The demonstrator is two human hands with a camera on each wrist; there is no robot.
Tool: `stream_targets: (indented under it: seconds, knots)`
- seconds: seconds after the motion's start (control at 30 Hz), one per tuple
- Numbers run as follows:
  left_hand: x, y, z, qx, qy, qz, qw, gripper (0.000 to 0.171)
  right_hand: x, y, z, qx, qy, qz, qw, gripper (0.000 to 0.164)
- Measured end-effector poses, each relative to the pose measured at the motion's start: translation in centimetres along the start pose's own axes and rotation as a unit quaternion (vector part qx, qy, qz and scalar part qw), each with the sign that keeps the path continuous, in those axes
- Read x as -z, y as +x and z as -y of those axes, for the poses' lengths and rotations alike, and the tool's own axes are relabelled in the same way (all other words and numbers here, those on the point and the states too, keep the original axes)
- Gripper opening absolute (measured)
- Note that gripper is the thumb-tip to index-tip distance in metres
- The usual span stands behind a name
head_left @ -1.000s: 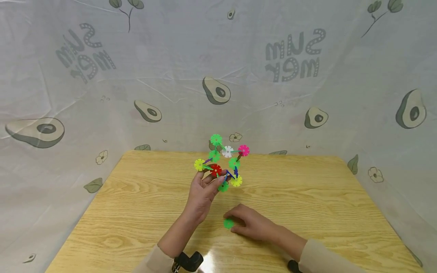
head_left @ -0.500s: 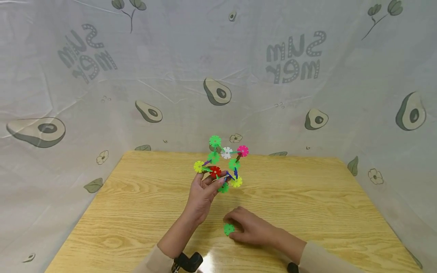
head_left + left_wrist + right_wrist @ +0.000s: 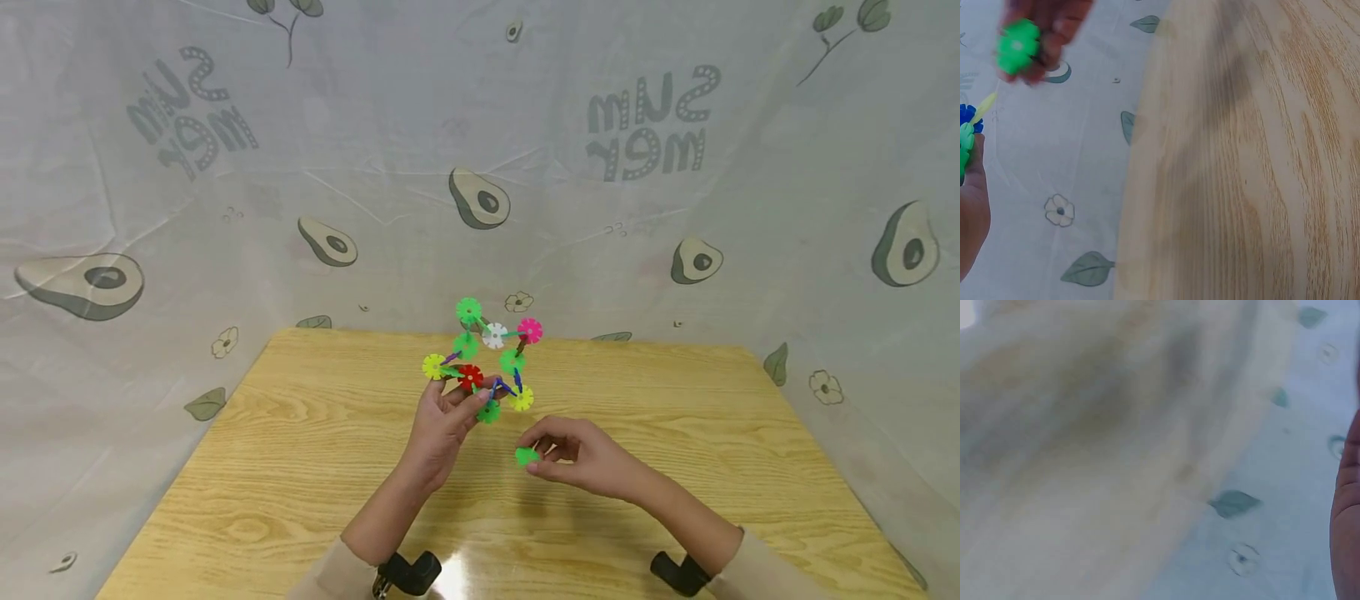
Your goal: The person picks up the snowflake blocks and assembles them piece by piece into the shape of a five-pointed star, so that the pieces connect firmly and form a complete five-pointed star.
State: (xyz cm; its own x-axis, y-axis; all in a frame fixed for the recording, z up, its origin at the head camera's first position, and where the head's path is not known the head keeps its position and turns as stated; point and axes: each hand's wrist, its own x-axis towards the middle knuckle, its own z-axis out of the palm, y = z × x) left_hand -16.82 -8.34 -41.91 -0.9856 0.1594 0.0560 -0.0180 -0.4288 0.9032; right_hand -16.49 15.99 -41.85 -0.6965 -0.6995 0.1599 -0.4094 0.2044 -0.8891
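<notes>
My left hand (image 3: 442, 425) holds up a ring of linked snowflake discs above the table, pinching it at its lower side near the red disc (image 3: 470, 377). Green, yellow, white and blue pieces join round the ring, with a pink disc (image 3: 529, 331) at its upper right. To the right and lower, my right hand (image 3: 581, 454) pinches a loose green snowflake disc (image 3: 527, 457) between thumb and fingertips, raised over the wood. The left wrist view shows that green disc (image 3: 1018, 47) face on, blurred, apart from the ring. Only the edge of my right hand (image 3: 1346, 512) shows in the right wrist view.
The wooden table (image 3: 300, 467) spreads under both hands, its far edge against a pale curtain (image 3: 390, 208) printed with avocados and leaves. Black camera mounts (image 3: 408, 573) sit at both wrists, and a bright glare lies near the front edge.
My right hand has picked the green disc up from the table and moved it up and to the right. My left hand and the ring have barely shifted.
</notes>
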Motion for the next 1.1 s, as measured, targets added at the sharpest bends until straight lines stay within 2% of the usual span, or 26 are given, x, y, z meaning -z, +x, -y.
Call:
stream_targets:
  seconds: [0.13,0.17,0.23,0.33,0.5,0.6,0.67,0.77,0.97,1.1]
  knots:
    - [0.2,-0.2,-0.1,0.002,0.007,0.006,1.0,0.053,1.5,0.3,2.4,0.028,-0.062,-0.041,0.997,0.024]
    - [0.1,-0.2,-0.1,0.004,0.006,0.008,0.9999,0.053,1.8,0.6,3.0,0.043,-0.09,-0.057,0.993,0.026]
    - [0.1,-0.3,-0.1,0.009,0.007,0.009,0.9999,0.054,2.4,1.1,4.0,0.08,-0.159,-0.091,0.98,0.03]
    - [0.0,-0.3,-0.2,0.022,0.007,0.014,0.9996,0.055,3.0,2.1,5.1,0.132,-0.267,-0.12,0.947,0.035]
    - [-0.2,-0.4,-0.2,0.029,0.025,0.028,0.9989,0.059,3.3,3.6,5.7,0.209,-0.425,-0.118,0.873,0.039]
    - [-0.3,-0.5,-0.2,0.03,0.039,0.031,0.9983,0.063,3.3,4.2,5.8,0.242,-0.484,-0.12,0.832,0.042]
    - [-0.2,-0.6,-0.2,0.032,0.044,0.032,0.998,0.065,3.3,4.5,5.9,0.256,-0.505,-0.118,0.816,0.044]
    - [-0.2,-0.6,-0.3,0.028,0.048,0.037,0.9978,0.064,3.3,4.8,5.9,0.26,-0.516,-0.112,0.809,0.045]
    - [-0.2,-0.6,-0.2,0.023,0.053,0.038,0.9976,0.064,3.2,4.8,5.9,0.242,-0.517,-0.118,0.813,0.044]
    - [-0.3,-0.6,-0.2,0.024,0.054,0.038,0.9975,0.063,2.9,4.9,5.9,0.229,-0.526,-0.123,0.81,0.043]
